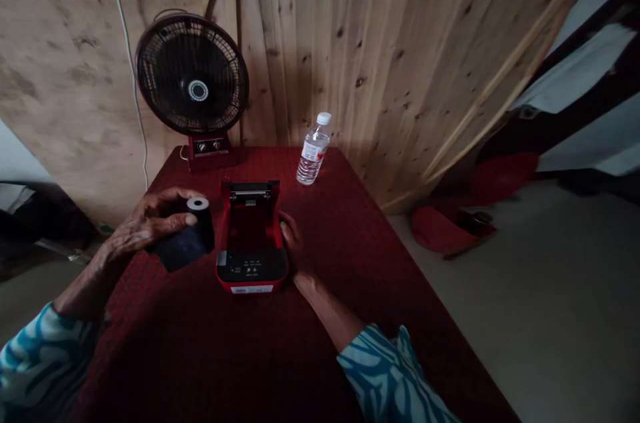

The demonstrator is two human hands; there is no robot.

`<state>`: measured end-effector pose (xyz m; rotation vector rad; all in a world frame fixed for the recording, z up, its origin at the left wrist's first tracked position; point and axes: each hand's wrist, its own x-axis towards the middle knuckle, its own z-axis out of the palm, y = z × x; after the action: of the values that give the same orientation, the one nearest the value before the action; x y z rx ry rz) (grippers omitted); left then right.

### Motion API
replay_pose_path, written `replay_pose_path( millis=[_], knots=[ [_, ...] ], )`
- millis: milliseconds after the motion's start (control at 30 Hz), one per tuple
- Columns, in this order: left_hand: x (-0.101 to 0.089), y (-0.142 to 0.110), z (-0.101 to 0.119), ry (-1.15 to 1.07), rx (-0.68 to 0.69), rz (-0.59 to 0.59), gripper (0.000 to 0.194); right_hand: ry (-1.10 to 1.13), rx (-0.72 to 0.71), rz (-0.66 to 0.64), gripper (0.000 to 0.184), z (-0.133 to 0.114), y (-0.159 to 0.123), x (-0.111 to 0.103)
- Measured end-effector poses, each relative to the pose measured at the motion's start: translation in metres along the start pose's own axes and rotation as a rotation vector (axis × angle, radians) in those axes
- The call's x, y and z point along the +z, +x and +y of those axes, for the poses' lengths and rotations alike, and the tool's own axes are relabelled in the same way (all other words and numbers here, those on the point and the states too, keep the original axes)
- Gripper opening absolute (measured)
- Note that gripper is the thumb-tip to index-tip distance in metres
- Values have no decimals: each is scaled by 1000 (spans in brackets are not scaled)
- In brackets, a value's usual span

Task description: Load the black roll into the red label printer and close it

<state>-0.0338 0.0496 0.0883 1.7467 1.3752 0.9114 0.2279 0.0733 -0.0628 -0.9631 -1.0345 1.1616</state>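
Note:
Between the thumb and fingers of my left hand [157, 220] is a dark roll [204, 231] with a pale end and a round hole through its core. A loose flap of the same dark material hangs from it toward the lower left. Just right of the roll, a red and black label printer [253, 266] stands on the table with its top uncovered and its inner bay showing. My right hand [294, 243] grips the printer's right side, thumb on the edge, with the other fingers mostly hidden.
The red-covered table [345, 243] carries a dark red fan [193, 86] at the back left and a water bottle [314, 150] at the back right. Behind rises a wooden panel [380, 43]. On the floor to the right lies a red object [437, 230].

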Motion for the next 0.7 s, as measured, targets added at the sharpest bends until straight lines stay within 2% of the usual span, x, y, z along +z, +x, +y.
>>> replay_pose_path(
  millis=[133, 267, 367, 500, 600, 700],
  knots=[
    [36, 9, 20, 133, 89, -258, 39, 24, 35, 5, 36, -5, -2, 2],
    [74, 29, 25, 546, 167, -319, 31, 19, 28, -4, 36, -3, -1, 2],
    [94, 38, 36, 904, 112, -363, 30, 14, -5, -17, 35, 1, 0, 0],
    [109, 43, 57, 1133, 30, -424, 32, 12, -47, -35, 34, 4, 2, -3],
    [111, 41, 66, 1174, 23, -432, 35, 15, -49, -42, 33, 5, 2, -2],
    [108, 37, 65, 1195, 32, -401, 35, 22, -43, -46, 34, 5, 2, -2]
  ],
)
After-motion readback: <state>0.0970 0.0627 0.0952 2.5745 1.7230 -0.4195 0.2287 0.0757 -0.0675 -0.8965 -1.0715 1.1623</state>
